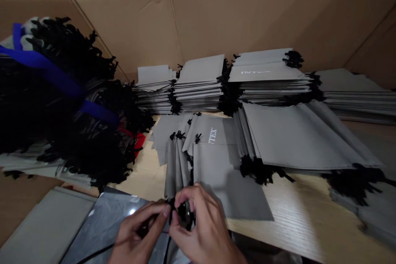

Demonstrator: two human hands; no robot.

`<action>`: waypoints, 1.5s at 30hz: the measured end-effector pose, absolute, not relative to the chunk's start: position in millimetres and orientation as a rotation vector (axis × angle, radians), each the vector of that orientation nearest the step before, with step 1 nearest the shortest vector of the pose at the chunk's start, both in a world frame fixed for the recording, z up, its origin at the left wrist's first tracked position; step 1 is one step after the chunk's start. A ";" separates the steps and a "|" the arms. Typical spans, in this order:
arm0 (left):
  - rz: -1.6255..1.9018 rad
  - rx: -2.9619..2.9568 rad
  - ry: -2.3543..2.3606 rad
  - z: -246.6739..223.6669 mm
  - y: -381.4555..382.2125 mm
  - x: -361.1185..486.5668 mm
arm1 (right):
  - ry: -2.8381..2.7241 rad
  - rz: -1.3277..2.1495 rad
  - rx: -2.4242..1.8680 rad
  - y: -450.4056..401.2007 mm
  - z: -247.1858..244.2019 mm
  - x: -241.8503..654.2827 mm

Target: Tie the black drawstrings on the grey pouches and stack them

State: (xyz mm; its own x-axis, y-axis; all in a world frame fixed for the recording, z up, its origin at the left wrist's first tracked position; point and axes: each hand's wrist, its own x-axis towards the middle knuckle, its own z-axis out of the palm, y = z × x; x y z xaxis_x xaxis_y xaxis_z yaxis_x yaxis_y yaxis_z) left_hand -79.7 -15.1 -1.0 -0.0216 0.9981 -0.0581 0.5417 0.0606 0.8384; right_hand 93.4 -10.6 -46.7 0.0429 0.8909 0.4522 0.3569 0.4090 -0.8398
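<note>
While gray pouches (297, 132) lie about the counter (293, 214), left hand (140, 231) and right hand (206, 227) pinch black cord (172, 204).

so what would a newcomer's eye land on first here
Probably the big black bundle on the left, with its bright blue strap. Next, perhaps, the grey stacks lined up before the cardboard wall at the back. Then, bottom centre, the left hand and right hand, fingertips close together at some black cord.

cardboard wall (247, 16) behind wooden table (293, 210); blue strap (60, 76)
</note>
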 end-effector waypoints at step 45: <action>0.365 1.632 1.253 41.0 42.1 -84.1 | -2.101 0.411 -0.894 11.1 -36.9 116.9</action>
State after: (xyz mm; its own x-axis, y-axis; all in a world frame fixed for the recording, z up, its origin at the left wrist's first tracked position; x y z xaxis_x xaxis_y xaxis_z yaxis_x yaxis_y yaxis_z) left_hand -84.1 42.1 41.0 0.4166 0.8521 -0.3169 0.5492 0.0419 0.8347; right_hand 116.9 11.1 -36.9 -0.4311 0.7166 0.5482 0.4570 0.6973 -0.5522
